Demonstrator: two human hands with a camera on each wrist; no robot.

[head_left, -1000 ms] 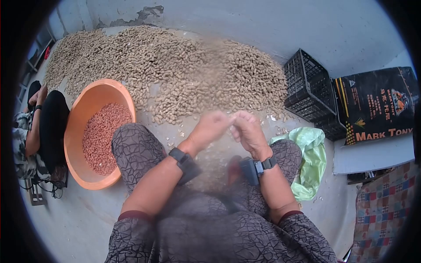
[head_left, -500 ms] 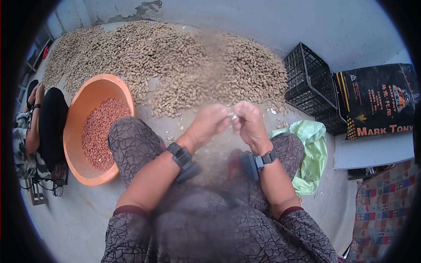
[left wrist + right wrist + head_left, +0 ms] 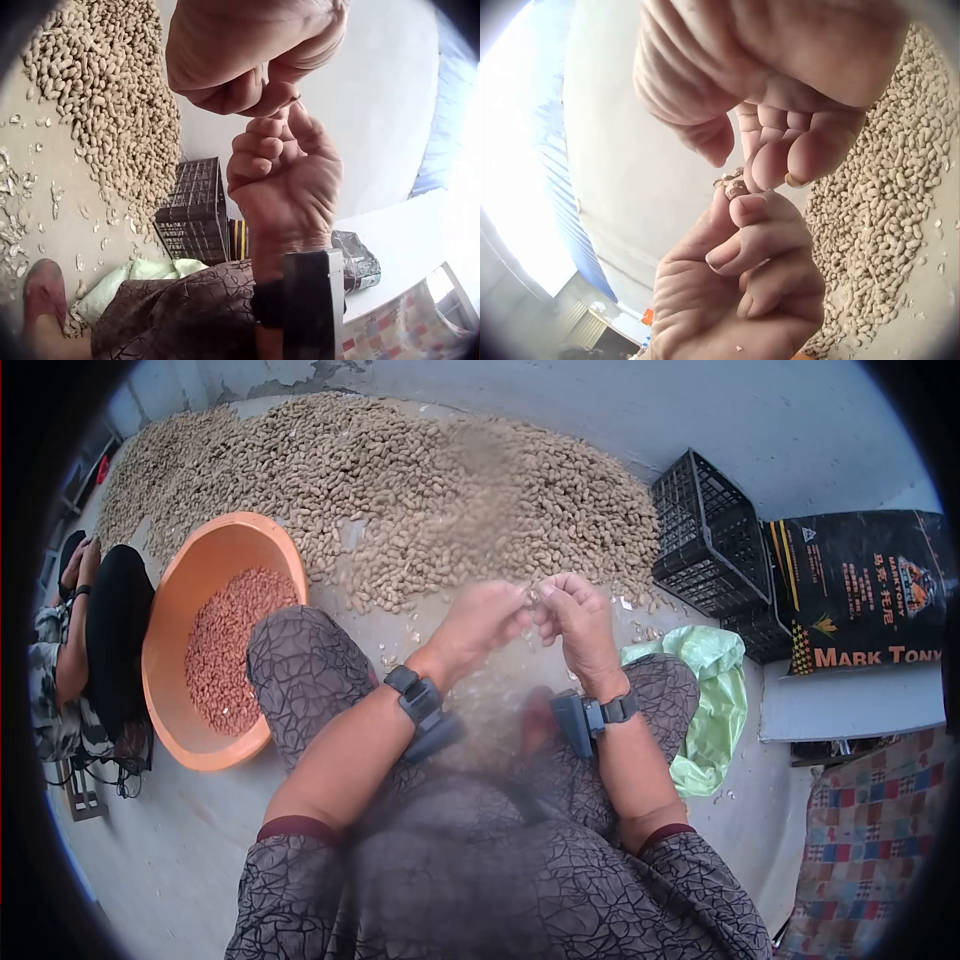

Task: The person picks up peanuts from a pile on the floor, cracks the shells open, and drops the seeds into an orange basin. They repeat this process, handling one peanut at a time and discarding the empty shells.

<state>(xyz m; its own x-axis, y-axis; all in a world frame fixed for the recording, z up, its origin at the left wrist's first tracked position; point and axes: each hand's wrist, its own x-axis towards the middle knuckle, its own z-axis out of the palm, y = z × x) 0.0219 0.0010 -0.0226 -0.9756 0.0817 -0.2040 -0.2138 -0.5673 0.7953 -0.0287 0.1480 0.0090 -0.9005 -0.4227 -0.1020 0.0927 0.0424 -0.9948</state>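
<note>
Pinching a small peanut [image 3: 731,185] between the curled fingers of both hands, I held it at the centre of the frame, just above my knees. My left hand [image 3: 485,622] came in from the left and my right hand [image 3: 572,618] from the right, fingertips touching around the nut; the right wrist view showed a bit of cracked shell caught between my thumbs and forefingers [image 3: 759,206]. Both wrists wore black camera straps, and my patterned sleeves and lap filled the lower middle of the frame.

Just beside my left knee, at centre left, sat an orange basin [image 3: 190,595] partly filled with reddish shelled kernels [image 3: 228,645]. Beside my right knee, at centre right, lay a crumpled light green plastic bag [image 3: 712,705]. Loose shell scraps [image 3: 19,225] littered the floor between my feet and the heap.

Farther off, a broad pile of unshelled peanuts [image 3: 400,490] spread across the top of the frame against the wall. At upper right stood black plastic crates [image 3: 712,550], touching a black printed sack [image 3: 865,590]. At the left edge another person [image 3: 85,645] sat near the basin. A chequered cloth [image 3: 865,850] showed at lower right.
</note>
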